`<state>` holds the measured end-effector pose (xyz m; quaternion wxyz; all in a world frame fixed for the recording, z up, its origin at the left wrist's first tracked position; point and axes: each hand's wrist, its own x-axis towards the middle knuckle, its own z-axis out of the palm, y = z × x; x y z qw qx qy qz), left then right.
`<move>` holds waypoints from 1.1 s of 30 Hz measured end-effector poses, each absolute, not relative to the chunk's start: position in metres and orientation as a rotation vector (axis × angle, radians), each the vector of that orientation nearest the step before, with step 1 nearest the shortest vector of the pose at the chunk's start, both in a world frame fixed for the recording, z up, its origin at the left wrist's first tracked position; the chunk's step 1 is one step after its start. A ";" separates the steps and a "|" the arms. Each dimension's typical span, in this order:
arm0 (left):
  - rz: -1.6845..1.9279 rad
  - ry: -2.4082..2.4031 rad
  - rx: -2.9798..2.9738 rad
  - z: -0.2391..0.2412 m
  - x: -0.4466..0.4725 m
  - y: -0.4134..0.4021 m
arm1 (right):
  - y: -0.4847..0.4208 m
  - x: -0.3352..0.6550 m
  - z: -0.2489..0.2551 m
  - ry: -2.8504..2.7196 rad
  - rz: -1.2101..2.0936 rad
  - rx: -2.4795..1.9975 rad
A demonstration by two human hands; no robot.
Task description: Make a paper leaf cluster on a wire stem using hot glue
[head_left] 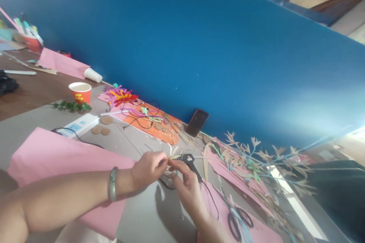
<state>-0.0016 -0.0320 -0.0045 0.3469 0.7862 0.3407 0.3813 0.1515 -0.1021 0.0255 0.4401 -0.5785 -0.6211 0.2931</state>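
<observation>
My left hand, with a grey-green bangle on its wrist, is closed in a pinch on a thin tan strip that looks like dried leaf. The fingertips of my right hand meet the left ones and pinch at the same strip. Most of the strip is hidden between the fingers. Just beyond them a black glue gun lies on the grey table, its cord running down to the right. Pink paper lies under my left forearm.
Scissors rest on pink paper at right, near dried leafy stems. A phone leans against the blue partition. Farther left are a power strip, a paper cup, wooden discs and colourful pipe cleaners.
</observation>
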 end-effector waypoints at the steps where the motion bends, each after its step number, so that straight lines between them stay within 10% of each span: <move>1: 0.990 0.885 2.041 -0.005 -0.002 -0.032 | -0.102 0.152 0.025 -1.543 0.729 -1.439; 33: 1.026 0.841 2.068 -0.008 -0.002 -0.033 | -0.101 0.151 0.031 -1.538 0.740 -1.494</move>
